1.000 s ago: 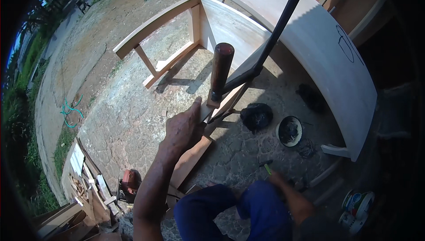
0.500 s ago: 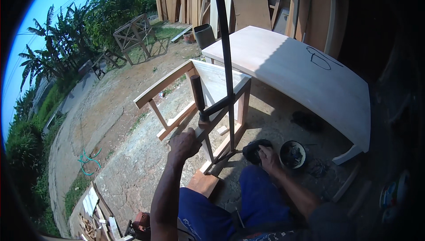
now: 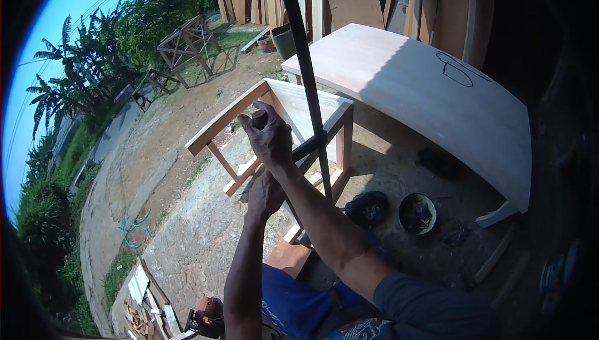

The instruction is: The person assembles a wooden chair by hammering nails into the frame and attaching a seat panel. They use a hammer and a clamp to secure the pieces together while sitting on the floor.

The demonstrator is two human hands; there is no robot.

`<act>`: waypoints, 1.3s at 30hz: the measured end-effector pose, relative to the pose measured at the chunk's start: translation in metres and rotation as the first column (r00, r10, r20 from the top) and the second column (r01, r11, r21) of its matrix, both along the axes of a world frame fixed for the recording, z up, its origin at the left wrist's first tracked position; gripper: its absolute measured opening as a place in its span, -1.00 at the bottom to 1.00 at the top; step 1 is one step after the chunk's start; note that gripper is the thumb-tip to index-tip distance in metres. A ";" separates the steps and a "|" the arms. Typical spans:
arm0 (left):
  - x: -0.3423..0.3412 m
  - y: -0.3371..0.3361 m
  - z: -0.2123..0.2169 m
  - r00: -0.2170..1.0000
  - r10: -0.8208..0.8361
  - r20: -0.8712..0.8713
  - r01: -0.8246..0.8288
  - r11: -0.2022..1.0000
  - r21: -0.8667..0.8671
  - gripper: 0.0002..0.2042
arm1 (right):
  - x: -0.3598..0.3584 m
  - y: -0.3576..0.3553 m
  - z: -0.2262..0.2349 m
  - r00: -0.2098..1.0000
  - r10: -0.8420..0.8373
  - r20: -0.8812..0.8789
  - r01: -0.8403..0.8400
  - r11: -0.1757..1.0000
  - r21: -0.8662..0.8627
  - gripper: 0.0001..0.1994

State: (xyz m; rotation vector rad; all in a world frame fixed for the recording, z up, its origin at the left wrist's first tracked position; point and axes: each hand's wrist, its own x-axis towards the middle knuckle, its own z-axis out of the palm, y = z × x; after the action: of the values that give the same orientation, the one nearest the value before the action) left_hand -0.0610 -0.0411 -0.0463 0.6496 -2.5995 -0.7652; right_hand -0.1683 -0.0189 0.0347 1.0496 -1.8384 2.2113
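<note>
A wooden furniture frame [image 3: 228, 118] stands in front of me with a long dark bar clamp [image 3: 304, 59] on it. The bar runs from the top edge of the view down past the frame, and its sliding arm crosses the near rail. My right hand [image 3: 269, 137] is closed round the clamp's wooden handle [image 3: 259, 116], whose top end shows between thumb and fingers. Just below, my left hand [image 3: 265, 193] is closed on the frame's near rail beside the clamp. The right wrist partly covers that grip. A reddish wood block [image 3: 286, 257] lies under the frame's near end.
A pale tabletop [image 3: 424, 78] on short legs stands at right. On the ground lie a black bag-like container [image 3: 367, 207] and a round bowl of small dark pieces [image 3: 417, 214]. A red power tool [image 3: 209, 314] and wood scraps [image 3: 140, 321] are at lower left. Boards [image 3: 349, 0] lean behind.
My right hand has left the black container on the ground and moved up and left onto the clamp handle. My left hand has stayed at the rail. The view has shifted slightly.
</note>
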 end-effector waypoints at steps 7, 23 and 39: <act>0.002 -0.002 0.000 0.997 0.071 0.042 -0.073 0.996 0.060 -0.60 | -0.062 0.011 0.010 0.147 0.907 0.395 -0.965 0.219 -0.145 -0.58; -0.004 0.009 0.011 0.998 0.062 -0.009 -0.062 0.998 -0.027 -0.66 | -0.058 0.008 0.019 0.236 0.884 0.403 -0.944 0.306 -0.120 -0.45; -0.005 0.005 0.008 0.993 0.039 0.115 -0.038 0.999 -0.018 -0.58 | -0.058 0.010 0.031 0.413 0.846 0.339 -0.903 0.429 0.030 -0.48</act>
State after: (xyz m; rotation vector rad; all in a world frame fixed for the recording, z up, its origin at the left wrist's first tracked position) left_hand -0.0658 -0.0362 -0.0388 0.7578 -2.6852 -0.7141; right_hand -0.2261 -0.0092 0.0660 2.3400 -1.8603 2.8125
